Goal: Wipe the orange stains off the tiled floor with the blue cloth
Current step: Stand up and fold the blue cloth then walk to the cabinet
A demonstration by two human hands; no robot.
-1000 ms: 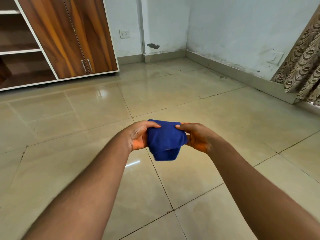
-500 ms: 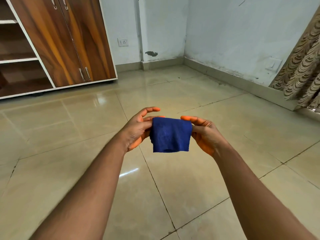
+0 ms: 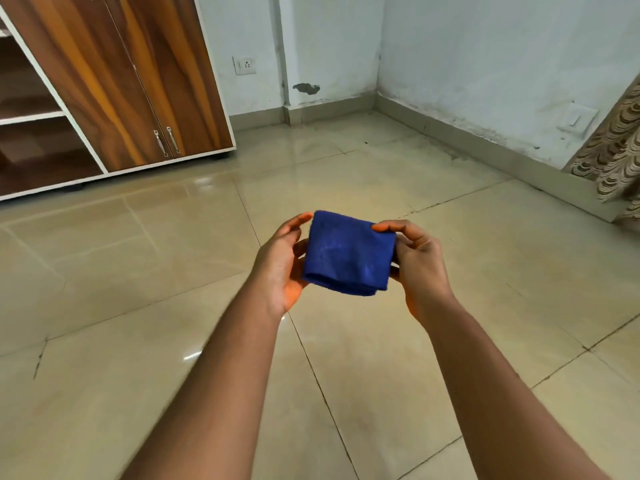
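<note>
Blue cloth (image 3: 348, 252): one, folded into a thick pad, held in the air between both hands, above the tiled floor (image 3: 450, 265).
Left hand (image 3: 282, 261): its grip cups the cloth's left edge, fingers lightly curled round it.
Right hand (image 3: 417, 261): its grip pinches the top right corner, thumb over fingers.
Step in hand, as a judgement: readying the pad; keep the folds flat and firm so a broad face meets the tiles.
Orange stains: none visible on the floor here.
Surroundings: one wooden cupboard (image 3: 121, 81), one wall socket (image 3: 244, 65), one patterned curtain (image 3: 616, 157).
</note>
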